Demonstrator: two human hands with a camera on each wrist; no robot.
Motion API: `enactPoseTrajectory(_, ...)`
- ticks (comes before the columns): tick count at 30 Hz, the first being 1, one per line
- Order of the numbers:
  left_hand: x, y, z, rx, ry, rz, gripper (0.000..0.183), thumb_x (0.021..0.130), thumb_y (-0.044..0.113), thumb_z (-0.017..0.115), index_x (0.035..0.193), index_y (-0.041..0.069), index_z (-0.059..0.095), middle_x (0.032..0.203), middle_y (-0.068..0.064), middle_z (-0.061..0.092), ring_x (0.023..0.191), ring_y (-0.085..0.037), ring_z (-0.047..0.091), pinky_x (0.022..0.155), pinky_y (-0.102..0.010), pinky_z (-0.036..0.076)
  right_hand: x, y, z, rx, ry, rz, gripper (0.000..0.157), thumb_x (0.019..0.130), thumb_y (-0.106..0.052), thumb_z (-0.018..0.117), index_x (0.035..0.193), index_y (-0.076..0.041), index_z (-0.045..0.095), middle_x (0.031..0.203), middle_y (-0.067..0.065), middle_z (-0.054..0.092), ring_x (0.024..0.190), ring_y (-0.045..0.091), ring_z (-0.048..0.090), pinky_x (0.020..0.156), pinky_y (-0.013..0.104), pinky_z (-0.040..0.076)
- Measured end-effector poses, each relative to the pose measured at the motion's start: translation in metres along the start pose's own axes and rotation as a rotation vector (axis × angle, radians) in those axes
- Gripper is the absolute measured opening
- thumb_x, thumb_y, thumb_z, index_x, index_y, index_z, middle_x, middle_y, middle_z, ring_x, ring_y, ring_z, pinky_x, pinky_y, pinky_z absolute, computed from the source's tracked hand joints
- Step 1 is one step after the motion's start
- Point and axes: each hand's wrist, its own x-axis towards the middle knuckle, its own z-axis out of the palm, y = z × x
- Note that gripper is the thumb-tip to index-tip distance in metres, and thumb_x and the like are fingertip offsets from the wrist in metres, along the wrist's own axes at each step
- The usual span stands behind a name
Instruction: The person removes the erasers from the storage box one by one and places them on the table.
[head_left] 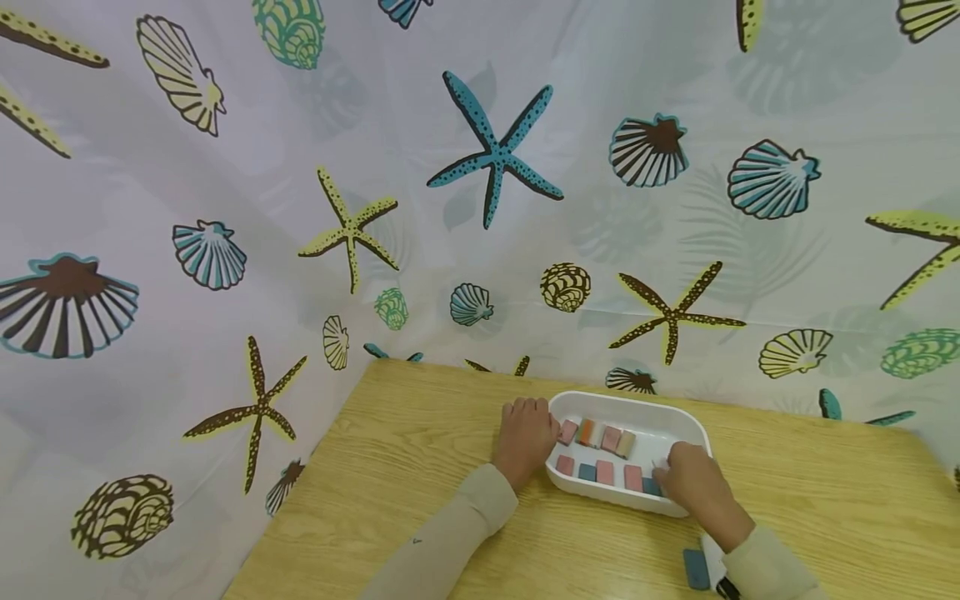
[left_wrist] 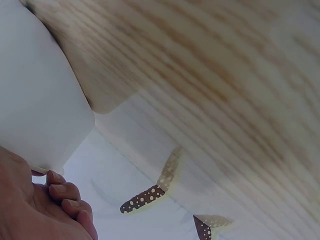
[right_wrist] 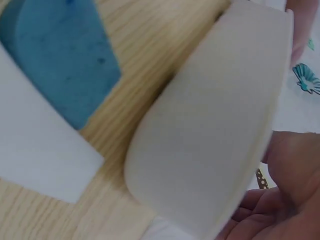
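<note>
A white oblong plastic tub [head_left: 626, 403] stands on the table and holds small eraser-like blocks. My left hand [head_left: 527, 437] grips the rim at its left end. In the left wrist view, the curled fingers [left_wrist: 65, 192] of that hand hold the rim. At the right end, my right hand [head_left: 693, 479] reaches over the rim with bent fingers, beside a blue block [head_left: 650, 486]. Its fingertips are hidden, so what they hold cannot be told. In the right wrist view, the tub's outer wall [right_wrist: 205, 115] stands before the right hand [right_wrist: 280, 195].
Pink blocks [head_left: 604, 472] and another blue block [head_left: 587, 472] line the tub's near side. An orange-and-white block [head_left: 587, 432] lies towards the back. A blue piece [head_left: 696, 569] and a white piece [right_wrist: 40, 130] lie outside on the wood-grain table [head_left: 405, 425]. A patterned curtain [head_left: 420, 250] hangs behind.
</note>
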Motion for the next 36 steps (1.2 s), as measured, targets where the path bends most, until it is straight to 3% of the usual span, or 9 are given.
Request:
enactPoseTrajectory(7,0.0,0.0,0.0,0.001,-0.01,-0.006,0.022,0.095,0.031,0.043,0.085,0.013,0.051,0.075,0.001,0.047,0.076,-0.017,0.044,0.067,-0.032,0.029,-0.003,-0.003,-0.015,0.043,0.059,-0.047,0.026,0.077,-0.016,0.068,0.082,0.01,0.064,0.075,0.015,0.064,0.063,0.022,0.057,0.058,0.04,0.047)
enactPoseTrajectory(16,0.001,0.0,0.003,0.009,-0.036,-0.012,0.024,0.096,0.032,0.04,0.088,0.013,0.051,0.079,0.001,0.049,0.079,-0.017,0.045,0.069,-0.032,0.029,-0.014,-0.007,-0.029,0.072,0.061,-0.021,0.028,0.079,-0.019,0.066,0.088,0.008,0.063,0.078,0.011,0.064,0.068,0.022,0.057,0.061,0.04,0.046)
enactPoseTrajectory(24,0.0,0.001,-0.001,-0.001,-0.013,-0.008,0.023,0.095,0.032,0.043,0.085,0.013,0.052,0.076,0.001,0.048,0.076,-0.017,0.045,0.067,-0.032,0.029,-0.028,-0.009,-0.042,0.097,0.071,0.002,0.028,0.08,-0.022,0.066,0.088,0.005,0.061,0.075,0.006,0.061,0.067,0.019,0.056,0.059,0.037,0.046)
enactPoseTrajectory(36,0.0,0.001,0.003,-0.007,0.013,-0.005,0.021,0.095,0.03,0.044,0.083,0.013,0.05,0.075,0.0,0.048,0.077,-0.018,0.046,0.067,-0.033,0.028,-0.057,-0.015,-0.043,0.161,-0.067,0.076,0.029,0.082,-0.026,0.066,0.089,0.001,0.06,0.076,0.003,0.059,0.068,0.016,0.053,0.058,0.032,0.045)
